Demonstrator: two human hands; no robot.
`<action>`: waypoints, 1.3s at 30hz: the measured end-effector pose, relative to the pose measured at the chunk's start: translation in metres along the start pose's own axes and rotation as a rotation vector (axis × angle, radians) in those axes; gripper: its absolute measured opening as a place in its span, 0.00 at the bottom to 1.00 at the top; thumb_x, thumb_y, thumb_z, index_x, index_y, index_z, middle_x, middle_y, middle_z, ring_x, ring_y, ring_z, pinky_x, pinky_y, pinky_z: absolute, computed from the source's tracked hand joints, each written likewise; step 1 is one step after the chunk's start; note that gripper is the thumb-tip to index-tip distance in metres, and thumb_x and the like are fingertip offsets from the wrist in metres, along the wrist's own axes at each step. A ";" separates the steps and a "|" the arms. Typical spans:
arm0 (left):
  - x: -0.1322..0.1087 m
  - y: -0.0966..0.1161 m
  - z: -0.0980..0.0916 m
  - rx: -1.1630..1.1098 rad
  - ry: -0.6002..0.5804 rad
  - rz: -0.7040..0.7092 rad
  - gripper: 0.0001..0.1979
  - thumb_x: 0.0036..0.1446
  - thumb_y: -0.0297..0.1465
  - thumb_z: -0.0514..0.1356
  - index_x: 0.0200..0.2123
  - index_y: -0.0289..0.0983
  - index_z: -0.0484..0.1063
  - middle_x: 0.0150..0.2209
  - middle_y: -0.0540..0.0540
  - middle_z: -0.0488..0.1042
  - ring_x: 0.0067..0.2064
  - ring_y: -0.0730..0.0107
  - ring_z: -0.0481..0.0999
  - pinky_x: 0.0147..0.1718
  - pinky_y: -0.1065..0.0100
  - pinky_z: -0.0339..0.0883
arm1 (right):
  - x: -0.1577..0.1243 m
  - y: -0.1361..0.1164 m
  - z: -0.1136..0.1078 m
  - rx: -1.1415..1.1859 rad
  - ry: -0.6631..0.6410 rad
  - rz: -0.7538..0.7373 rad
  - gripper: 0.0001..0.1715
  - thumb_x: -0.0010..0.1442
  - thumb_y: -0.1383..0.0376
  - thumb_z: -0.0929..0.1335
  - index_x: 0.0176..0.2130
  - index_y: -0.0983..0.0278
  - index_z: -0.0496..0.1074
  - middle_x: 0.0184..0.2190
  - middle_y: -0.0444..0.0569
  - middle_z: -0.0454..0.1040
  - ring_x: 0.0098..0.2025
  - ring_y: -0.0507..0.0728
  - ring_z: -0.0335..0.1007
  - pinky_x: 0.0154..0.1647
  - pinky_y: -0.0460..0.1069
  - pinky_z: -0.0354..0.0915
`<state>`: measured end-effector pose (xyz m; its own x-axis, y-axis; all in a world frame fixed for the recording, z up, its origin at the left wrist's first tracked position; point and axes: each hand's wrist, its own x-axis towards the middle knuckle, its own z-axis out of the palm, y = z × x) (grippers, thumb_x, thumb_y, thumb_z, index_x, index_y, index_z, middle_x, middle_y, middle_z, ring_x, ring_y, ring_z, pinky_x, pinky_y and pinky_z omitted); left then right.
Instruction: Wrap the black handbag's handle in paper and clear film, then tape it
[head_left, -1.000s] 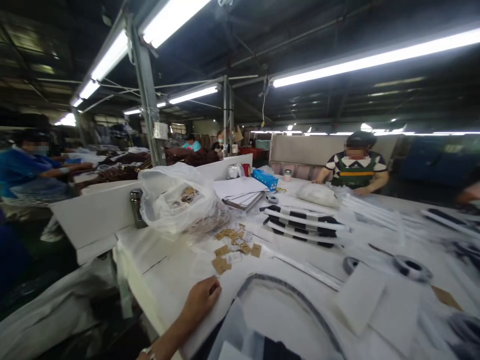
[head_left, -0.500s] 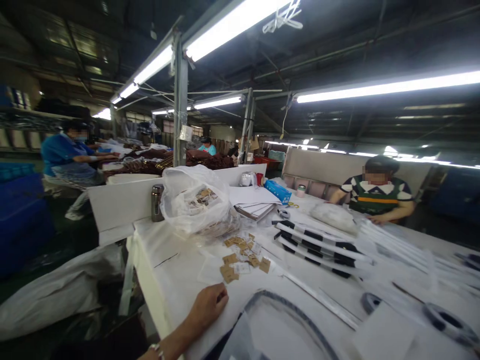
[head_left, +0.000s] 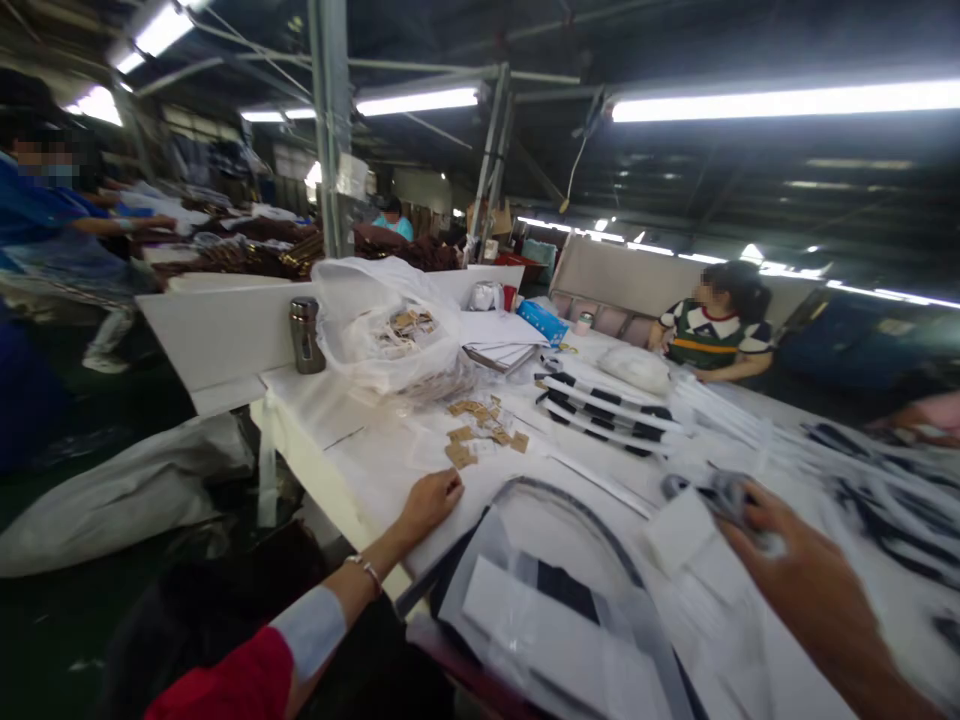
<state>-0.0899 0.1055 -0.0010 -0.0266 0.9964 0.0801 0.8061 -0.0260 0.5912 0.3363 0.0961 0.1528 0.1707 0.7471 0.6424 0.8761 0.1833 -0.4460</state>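
My left hand [head_left: 433, 500] rests curled in a loose fist on the white table, near small brown paper tags [head_left: 480, 435]; nothing shows in it. My right hand [head_left: 776, 535] has its fingers closed around a grey tape roll [head_left: 726, 494], a little blurred. Another grey roll [head_left: 675, 486] lies beside it, next to white paper sheets [head_left: 679, 530]. In front of me is a clear plastic-covered item with a curved dark edge [head_left: 577, 500] and white and black parts inside.
A plastic bag [head_left: 375, 350] full of tags stands by a metal flask [head_left: 306, 335]. Black-and-white strips [head_left: 607, 410], a paper stack [head_left: 502, 340] and a blue tissue box [head_left: 542, 322] lie farther back. A co-worker [head_left: 712, 325] sits across the table.
My right hand has come into view and taken hold of a grey roll. The view has tilted down; my left hand stays curled on the table.
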 end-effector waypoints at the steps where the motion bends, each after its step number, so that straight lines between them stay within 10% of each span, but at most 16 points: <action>1: 0.001 0.000 0.000 -0.005 -0.009 0.003 0.10 0.62 0.32 0.53 0.38 0.38 0.74 0.37 0.44 0.79 0.40 0.64 0.76 0.39 0.68 0.61 | -0.010 -0.011 0.010 -0.071 -0.118 -0.069 0.39 0.52 0.39 0.67 0.54 0.58 0.73 0.36 0.57 0.79 0.42 0.70 0.74 0.50 0.66 0.64; 9: 0.002 0.001 -0.003 -0.016 -0.023 0.004 0.09 0.62 0.33 0.54 0.38 0.39 0.74 0.37 0.46 0.80 0.39 0.65 0.77 0.39 0.69 0.62 | -0.065 -0.096 0.100 -0.131 -0.824 -0.031 0.23 0.64 0.51 0.60 0.49 0.57 0.75 0.42 0.48 0.81 0.43 0.62 0.76 0.42 0.54 0.66; 16: 0.004 -0.001 0.001 -0.030 -0.017 -0.007 0.09 0.62 0.33 0.55 0.38 0.40 0.74 0.37 0.47 0.80 0.40 0.64 0.77 0.38 0.68 0.63 | -0.043 -0.089 0.112 -0.162 -0.798 -0.094 0.17 0.63 0.60 0.63 0.47 0.58 0.76 0.41 0.48 0.81 0.42 0.60 0.76 0.45 0.53 0.68; 25: 0.004 0.001 -0.002 -0.022 -0.026 -0.007 0.09 0.62 0.33 0.54 0.39 0.40 0.74 0.38 0.47 0.80 0.40 0.65 0.78 0.37 0.69 0.62 | -0.059 -0.089 0.164 -0.115 -0.787 -0.868 0.39 0.56 0.80 0.59 0.62 0.56 0.66 0.66 0.55 0.59 0.65 0.62 0.57 0.62 0.58 0.61; 32: 0.004 0.000 -0.001 -0.013 -0.031 -0.012 0.09 0.63 0.33 0.54 0.38 0.40 0.74 0.38 0.47 0.80 0.41 0.65 0.78 0.37 0.68 0.62 | -0.062 -0.088 0.180 -0.228 -0.903 -0.485 0.22 0.60 0.72 0.64 0.53 0.62 0.71 0.65 0.54 0.61 0.62 0.59 0.62 0.63 0.53 0.60; 39: 0.006 0.000 -0.001 -0.014 -0.043 -0.014 0.09 0.63 0.32 0.54 0.38 0.40 0.74 0.38 0.47 0.80 0.41 0.64 0.78 0.37 0.68 0.62 | -0.062 -0.093 0.174 -0.421 -0.948 -0.238 0.14 0.64 0.58 0.64 0.44 0.60 0.74 0.41 0.50 0.79 0.45 0.61 0.75 0.46 0.53 0.67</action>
<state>-0.0902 0.1111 0.0001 -0.0124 0.9992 0.0373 0.7976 -0.0126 0.6031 0.1656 0.1441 0.0458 -0.2878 0.9468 -0.1437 0.9569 0.2903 -0.0043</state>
